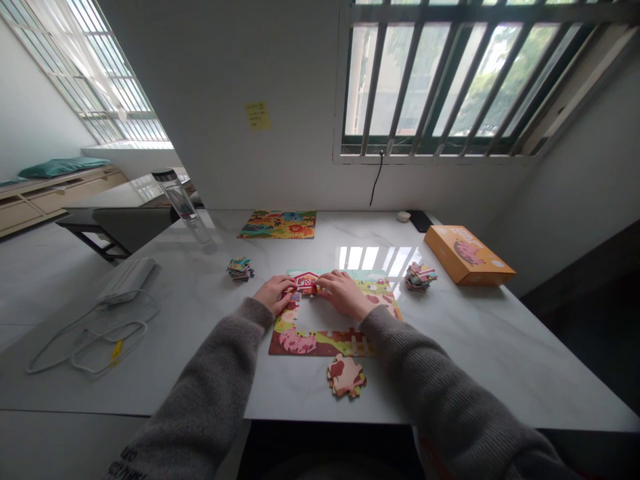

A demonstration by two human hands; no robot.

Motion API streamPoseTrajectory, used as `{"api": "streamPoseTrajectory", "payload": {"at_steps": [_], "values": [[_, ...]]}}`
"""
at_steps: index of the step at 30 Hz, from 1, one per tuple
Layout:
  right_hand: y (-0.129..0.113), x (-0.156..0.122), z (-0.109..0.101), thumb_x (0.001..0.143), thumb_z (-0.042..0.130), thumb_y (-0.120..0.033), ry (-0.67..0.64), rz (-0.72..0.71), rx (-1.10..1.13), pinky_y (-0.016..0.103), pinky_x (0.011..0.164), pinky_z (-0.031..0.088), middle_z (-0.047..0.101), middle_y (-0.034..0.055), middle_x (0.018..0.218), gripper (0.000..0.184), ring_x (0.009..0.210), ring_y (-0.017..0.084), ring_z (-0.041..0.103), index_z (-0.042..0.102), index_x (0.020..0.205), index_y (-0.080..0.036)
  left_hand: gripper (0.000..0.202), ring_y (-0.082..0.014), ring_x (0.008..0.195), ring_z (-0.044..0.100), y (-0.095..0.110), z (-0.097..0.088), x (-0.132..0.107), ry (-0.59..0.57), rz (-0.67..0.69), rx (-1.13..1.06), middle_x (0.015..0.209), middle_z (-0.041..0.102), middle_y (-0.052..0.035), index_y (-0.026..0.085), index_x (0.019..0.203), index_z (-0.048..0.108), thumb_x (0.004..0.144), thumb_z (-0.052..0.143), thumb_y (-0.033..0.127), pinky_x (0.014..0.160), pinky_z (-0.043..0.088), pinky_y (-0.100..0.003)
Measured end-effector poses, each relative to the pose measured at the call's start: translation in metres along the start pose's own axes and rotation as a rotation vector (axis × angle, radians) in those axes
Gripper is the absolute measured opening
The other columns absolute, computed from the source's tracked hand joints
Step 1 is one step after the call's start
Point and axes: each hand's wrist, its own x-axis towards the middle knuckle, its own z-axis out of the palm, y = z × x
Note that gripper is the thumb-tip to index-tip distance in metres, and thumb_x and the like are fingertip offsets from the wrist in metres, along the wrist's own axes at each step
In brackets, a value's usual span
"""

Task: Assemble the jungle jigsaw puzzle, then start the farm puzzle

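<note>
A partly assembled farm jigsaw puzzle (320,341) lies on the white marble table (480,340) in front of me, with a bare gap in its middle. My left hand (274,293) rests on the puzzle's upper left edge, fingers curled down beside the red barn piece (305,279). My right hand (345,293) lies flat over the upper middle of the puzzle, fingertips touching the barn piece. A loose cluster of joined pieces (346,376) sits just below the puzzle near the table's front edge.
Small stacks of puzzle pieces stand at left (240,269) and right (420,276). A finished puzzle (278,225) lies at the back, an orange box (467,255) at right, a clear bottle (183,200) and a white power strip with cables (125,280) at left.
</note>
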Motion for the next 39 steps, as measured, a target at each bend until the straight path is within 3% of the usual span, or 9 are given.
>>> {"api": "streamPoseTrajectory", "payload": {"at_steps": [6,10,20,25,31,35,39], "values": [[0.034,-0.022,-0.02,0.095,0.063,-0.026,0.038,0.083,0.053,0.036,0.088,0.042,0.071,0.0087,0.115,0.023,0.102,0.024,0.055,0.067,0.117,-0.021,0.025,-0.0259,0.115,0.058,0.001,0.0,0.001,0.005,0.007,-0.003,0.119,0.065,-0.0094,0.019,0.104,0.068,0.084,0.054,0.02,0.105,0.047,-0.043],[0.047,-0.035,-0.021,0.092,0.065,-0.024,0.011,0.125,0.081,0.036,0.089,0.042,0.071,0.0078,0.113,0.019,0.102,0.024,0.056,0.068,0.111,-0.021,0.025,-0.0259,0.115,0.057,0.004,-0.001,0.001,0.005,0.001,0.001,0.119,0.065,-0.0093,0.019,0.105,0.068,0.083,0.054,0.02,0.105,0.046,-0.043],[0.026,-0.034,-0.009,0.094,0.064,-0.026,0.007,0.077,0.095,0.036,0.093,0.042,0.07,0.0066,0.116,0.017,0.103,0.023,0.054,0.067,0.111,-0.022,0.024,-0.026,0.11,0.058,0.011,-0.007,0.005,-0.018,-0.031,0.039,0.115,0.066,-0.0083,0.021,0.105,0.068,0.085,0.055,0.021,0.102,0.046,-0.043],[0.023,-0.035,-0.006,0.094,0.064,-0.028,0.014,0.102,0.099,0.036,0.092,0.042,0.072,0.0059,0.113,0.015,0.102,0.024,0.053,0.068,0.107,-0.022,0.026,-0.0275,0.106,0.057,0.038,-0.01,0.018,-0.076,-0.033,0.138,0.113,0.067,-0.0073,0.022,0.109,0.067,0.085,0.061,0.029,0.097,0.046,-0.044],[0.021,-0.035,-0.005,0.096,0.062,-0.03,0.037,0.108,0.112,0.036,0.091,0.041,0.072,0.0057,0.11,0.015,0.101,0.023,0.052,0.067,0.107,-0.021,0.042,-0.0278,0.113,0.055,0.067,-0.002,0.049,-0.197,0.087,0.1,0.123,0.064,-0.0064,0.024,0.121,0.062,0.08,0.067,0.03,0.099,0.044,-0.043],[0.02,-0.036,-0.004,0.097,0.06,-0.032,0.036,0.11,0.11,0.036,0.091,0.041,0.071,0.0066,0.111,0.017,0.102,0.024,0.052,0.067,0.109,-0.022,0.044,-0.0275,0.109,0.055,0.067,0.006,0.058,-0.228,0.085,0.09,0.116,0.065,-0.0058,0.026,0.118,0.063,0.074,0.07,0.026,0.097,0.045,-0.041],[0.022,-0.037,-0.001,0.096,0.061,-0.032,0.031,0.114,0.097,0.037,0.093,0.04,0.07,0.0064,0.115,0.02,0.103,0.024,0.052,0.065,0.113,-0.022,0.038,-0.027,0.105,0.055,0.063,0.014,0.056,-0.177,0.101,0.075,0.112,0.065,-0.0062,0.024,0.111,0.064,0.073,0.07,0.024,0.096,0.045,-0.041]]}}
